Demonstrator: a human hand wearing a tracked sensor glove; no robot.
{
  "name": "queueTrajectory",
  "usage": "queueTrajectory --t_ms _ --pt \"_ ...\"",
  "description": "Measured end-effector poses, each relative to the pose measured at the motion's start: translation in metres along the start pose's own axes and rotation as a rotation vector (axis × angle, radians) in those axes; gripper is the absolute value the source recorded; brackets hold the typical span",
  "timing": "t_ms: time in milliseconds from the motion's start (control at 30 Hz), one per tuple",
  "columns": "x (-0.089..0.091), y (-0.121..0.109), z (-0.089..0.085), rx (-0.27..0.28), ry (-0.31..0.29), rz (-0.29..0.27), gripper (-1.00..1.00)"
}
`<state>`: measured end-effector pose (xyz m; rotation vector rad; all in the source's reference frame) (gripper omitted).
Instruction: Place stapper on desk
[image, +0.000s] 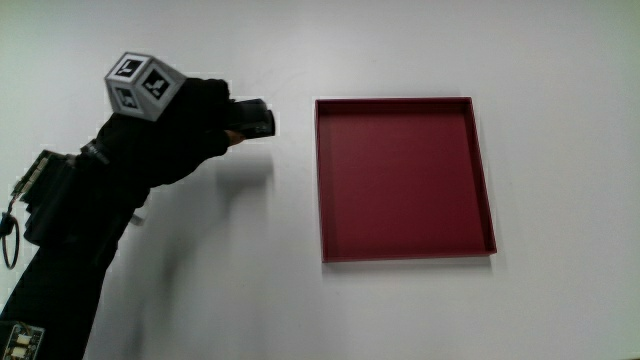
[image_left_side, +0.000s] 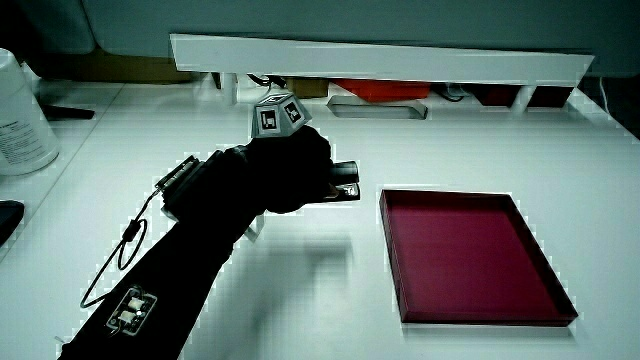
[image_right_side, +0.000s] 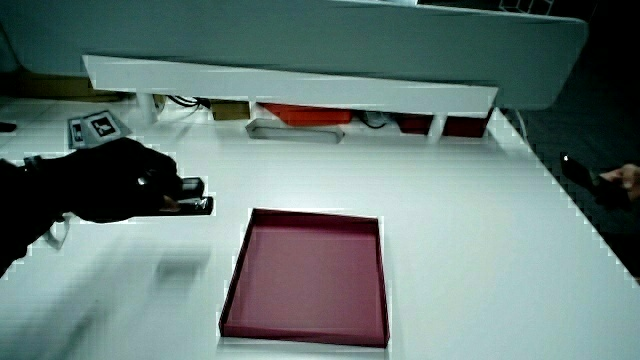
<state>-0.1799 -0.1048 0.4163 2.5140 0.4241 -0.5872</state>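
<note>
The hand (image: 185, 120) in its black glove holds a small black stapler (image: 255, 118) above the white table, beside the red tray (image: 480, 170). Its fingers are curled around the stapler, whose end sticks out toward the tray. A shadow lies on the table under it, so the stapler hangs clear of the surface. In both side views the hand (image_left_side: 290, 170) (image_right_side: 120, 180) grips the stapler (image_left_side: 345, 187) (image_right_side: 190, 200) a little above the table, near the tray's (image_left_side: 400, 270) (image_right_side: 235, 280) nearest corner. The tray holds nothing.
A low white partition (image_left_side: 380, 55) (image_right_side: 290, 85) runs along the table, with a red object and a grey item under it. A white container (image_left_side: 20, 115) stands at the table's edge. A cable (image_left_side: 120, 250) hangs from the forearm.
</note>
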Motion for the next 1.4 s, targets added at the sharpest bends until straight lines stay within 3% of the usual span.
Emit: queueTrajectory --t_ms 33,67,133,233,467,633,800,867,967,1267,1300,1367,1400 --pt "0.001 -0.004 0.003 0.01 0.043 -0.006 0.0" --pt "-0.001 -0.006 0.004 0.0 0.069 0.025 0.0" --pt "-0.011 -0.006 -0.001 -0.001 0.052 0.038 0.0" --pt "-0.016 -0.01 -0.003 -0.014 0.082 0.072 0.0" --pt "-0.032 -0.008 -0.013 -0.04 0.088 0.112 0.0" --pt "-0.038 -0.008 -0.019 -0.053 0.12 0.116 0.0" --pt "-0.045 -0.006 -0.026 -0.067 0.11 0.126 0.0" --pt "-0.05 -0.005 -0.028 -0.066 0.078 0.13 0.0" --pt "-0.049 -0.005 -0.027 -0.069 0.094 0.132 0.0" --pt "-0.053 -0.006 -0.029 -0.077 0.073 0.14 -0.5" --pt "-0.052 -0.008 -0.028 -0.091 0.066 0.159 -0.56" --pt "-0.06 -0.014 -0.03 -0.066 0.013 0.166 -0.67" --pt "-0.051 -0.023 -0.023 -0.068 0.039 0.183 -0.72"
